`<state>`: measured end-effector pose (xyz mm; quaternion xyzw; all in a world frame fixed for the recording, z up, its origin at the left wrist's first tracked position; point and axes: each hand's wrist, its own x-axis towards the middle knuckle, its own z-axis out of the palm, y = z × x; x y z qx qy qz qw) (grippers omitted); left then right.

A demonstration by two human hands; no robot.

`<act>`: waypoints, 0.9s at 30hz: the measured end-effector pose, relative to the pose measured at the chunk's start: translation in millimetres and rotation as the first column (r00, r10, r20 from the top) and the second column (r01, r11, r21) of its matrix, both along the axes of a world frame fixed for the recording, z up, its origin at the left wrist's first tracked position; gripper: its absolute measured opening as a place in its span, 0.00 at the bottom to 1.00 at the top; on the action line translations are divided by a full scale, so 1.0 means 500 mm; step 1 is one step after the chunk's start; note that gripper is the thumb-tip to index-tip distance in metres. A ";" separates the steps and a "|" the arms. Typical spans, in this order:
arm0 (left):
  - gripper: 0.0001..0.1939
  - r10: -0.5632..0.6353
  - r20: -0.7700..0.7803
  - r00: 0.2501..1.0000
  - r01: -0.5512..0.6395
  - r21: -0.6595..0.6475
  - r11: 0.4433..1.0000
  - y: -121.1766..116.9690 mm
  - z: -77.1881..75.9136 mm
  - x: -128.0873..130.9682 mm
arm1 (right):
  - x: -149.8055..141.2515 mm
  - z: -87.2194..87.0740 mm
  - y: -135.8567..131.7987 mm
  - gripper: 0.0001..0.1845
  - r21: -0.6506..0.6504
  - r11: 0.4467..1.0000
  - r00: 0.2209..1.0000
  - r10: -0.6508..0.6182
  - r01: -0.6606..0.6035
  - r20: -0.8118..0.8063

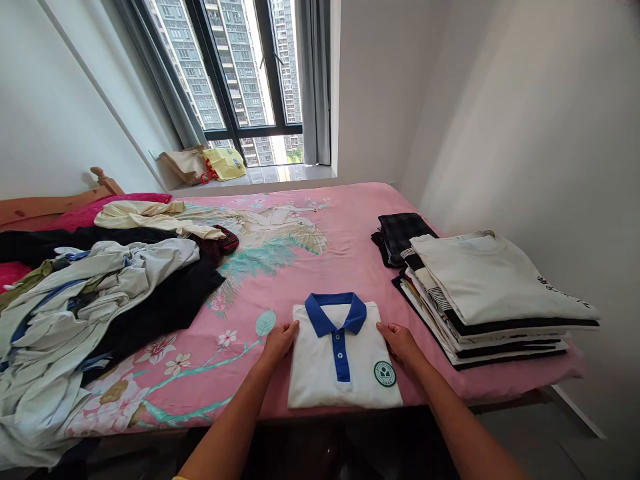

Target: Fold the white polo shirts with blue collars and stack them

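Observation:
A white polo shirt with a blue collar, blue button placket and round green badge lies folded into a rectangle at the bed's front edge. My left hand pinches its left side near the shoulder, thumb and fingers closed on the cloth. On the opposite side, my right hand grips the right edge in the same way, just above the badge. The shirt rests flat, collar toward the window.
A pink flowered sheet covers the bed. Loose clothes are heaped at left. To the right stand a tall stack of folded shirts and dark folded garments. Bags sit on the windowsill.

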<state>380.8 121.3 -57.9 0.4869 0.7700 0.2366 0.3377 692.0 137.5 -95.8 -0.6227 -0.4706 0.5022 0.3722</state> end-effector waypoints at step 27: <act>0.23 -0.019 -0.286 0.958 0.006 -0.048 0.999 -0.112 0.016 0.053 | -0.021 0.024 -0.083 0.28 0.127 0.991 0.779 -0.040 -0.052 0.626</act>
